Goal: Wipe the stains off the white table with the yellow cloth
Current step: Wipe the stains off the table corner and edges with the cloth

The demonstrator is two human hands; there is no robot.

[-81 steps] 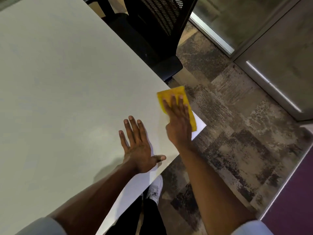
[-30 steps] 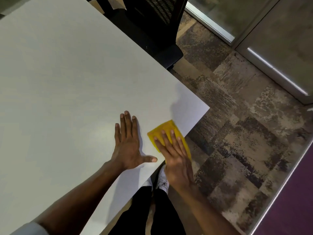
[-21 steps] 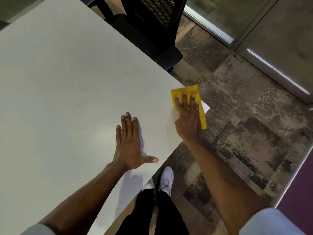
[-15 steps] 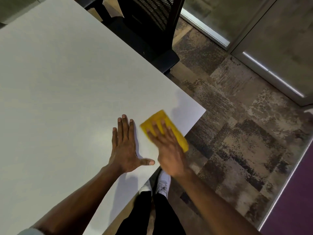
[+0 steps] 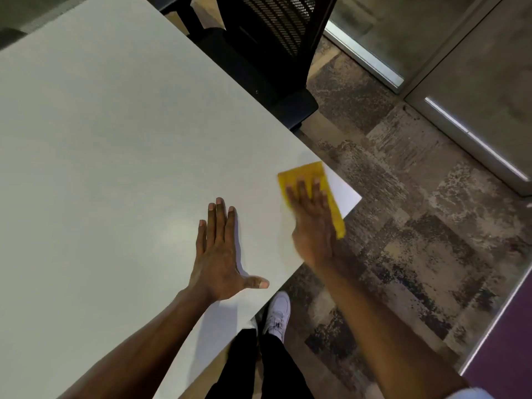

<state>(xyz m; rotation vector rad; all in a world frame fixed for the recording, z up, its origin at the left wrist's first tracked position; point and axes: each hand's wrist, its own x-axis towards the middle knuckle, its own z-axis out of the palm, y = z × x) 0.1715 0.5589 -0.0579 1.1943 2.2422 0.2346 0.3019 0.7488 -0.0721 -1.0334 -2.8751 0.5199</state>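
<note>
Right hand (image 5: 312,223) lies flat and palm-down on the cloth (image 5: 316,180), fingers (image 5: 301,190) straight and close together, pressing it onto the table (image 5: 115,139) rather than gripping it. The hand is a little blurred, so its thumb cannot be made out. Yellow shows past the fingertips and along the outer side of the hand; the rest of the cloth is hidden under the palm.

The cloth is a folded oblong sitting at the table's near right corner. Its long axis runs from its far end on the tabletop toward the person and slightly to the right, roughly in line with the right forearm. Its near end hangs over the table edge, with the floor (image 5: 417,226) showing below it. A small bare piece of the corner shows just to the right of the cloth.

Left hand (image 5: 220,254) rests flat on the table, near the cloth but apart from it, holding nothing. Its four fingers are together and point away from the person, and the thumb is spread out to the right.

Beyond the table's far right edge stands a black chair (image 5: 267,44) with a mesh back. Below the near edge a white shoe (image 5: 277,315) shows on the floor.
</note>
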